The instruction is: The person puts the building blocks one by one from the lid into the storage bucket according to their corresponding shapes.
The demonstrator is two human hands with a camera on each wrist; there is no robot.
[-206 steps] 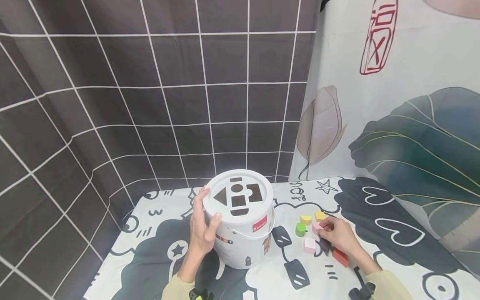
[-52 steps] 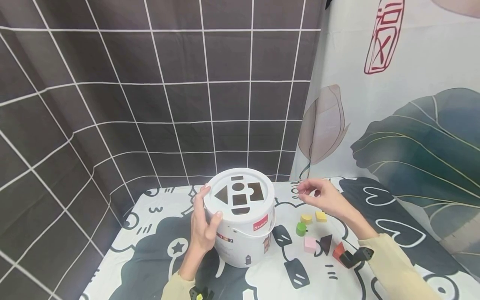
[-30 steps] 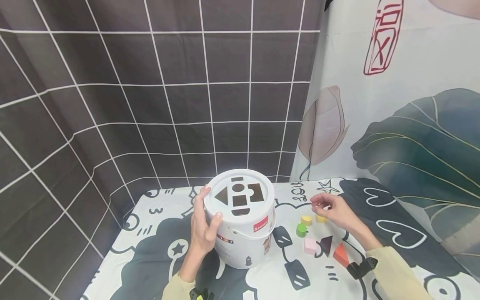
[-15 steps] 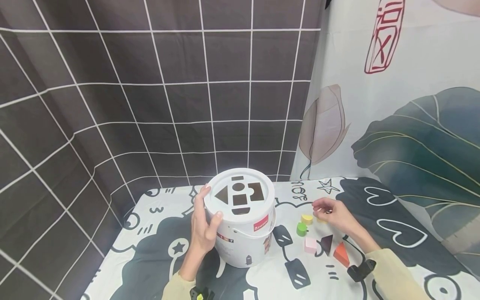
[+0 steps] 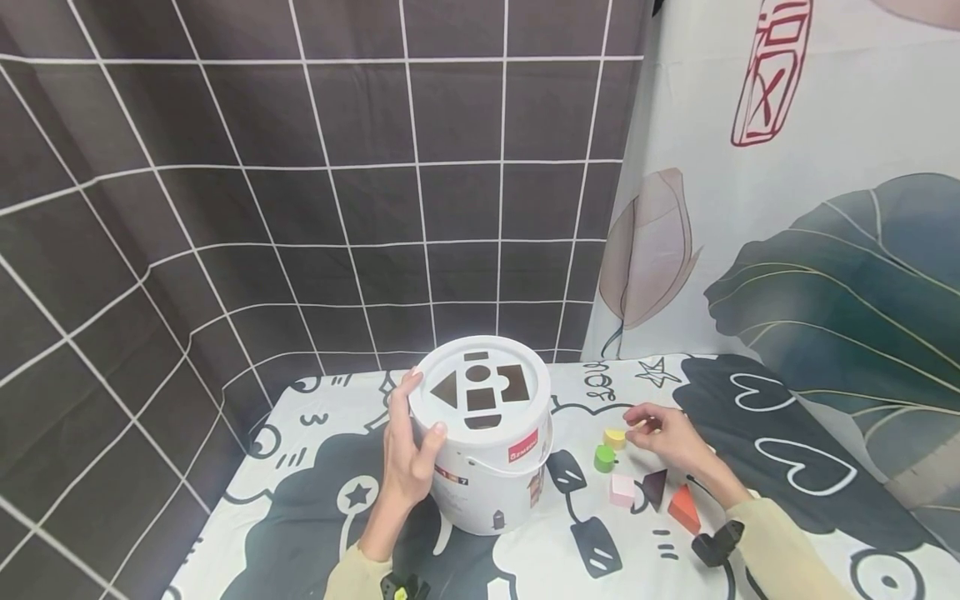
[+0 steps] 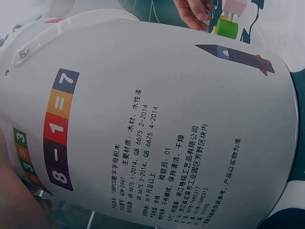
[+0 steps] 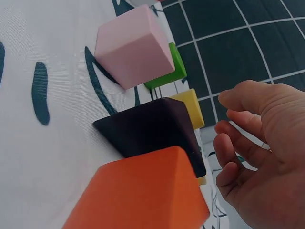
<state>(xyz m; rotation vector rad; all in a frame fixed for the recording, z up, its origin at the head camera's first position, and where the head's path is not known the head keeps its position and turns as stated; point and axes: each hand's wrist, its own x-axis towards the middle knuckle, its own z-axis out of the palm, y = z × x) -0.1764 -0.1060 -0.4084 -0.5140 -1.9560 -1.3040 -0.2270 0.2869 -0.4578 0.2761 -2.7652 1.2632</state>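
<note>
My left hand (image 5: 408,450) rests against the left side of a white bucket (image 5: 480,492), its index finger and thumb stretched along the lid's rim. Cut-outs of several shapes pierce the white lid (image 5: 427,402). My right hand (image 5: 671,437) hovers over the toy blocks with loosely bent fingers; the right wrist view shows nothing between them. Nearest to it is a yellow rounded block (image 5: 614,438); another yellow bit (image 7: 202,181) peeks from behind the dark triangular block (image 7: 147,124). A green block (image 5: 604,458), a pink cube (image 5: 622,490) and an orange-red block (image 5: 683,509) lie closer to me.
The blocks lie right of the bucket on a cartoon-print cloth (image 5: 540,550). A dark gridded curtain (image 5: 360,208) stands behind, with a white leaf-print curtain (image 5: 690,250) at the right. The bucket's handle (image 5: 517,473) hangs down its front.
A pink block that my right fingers touched earlier is gone from the cloth. Since then my right hand has come down and back over the yellow blocks. My left hand has stayed on the bucket.
</note>
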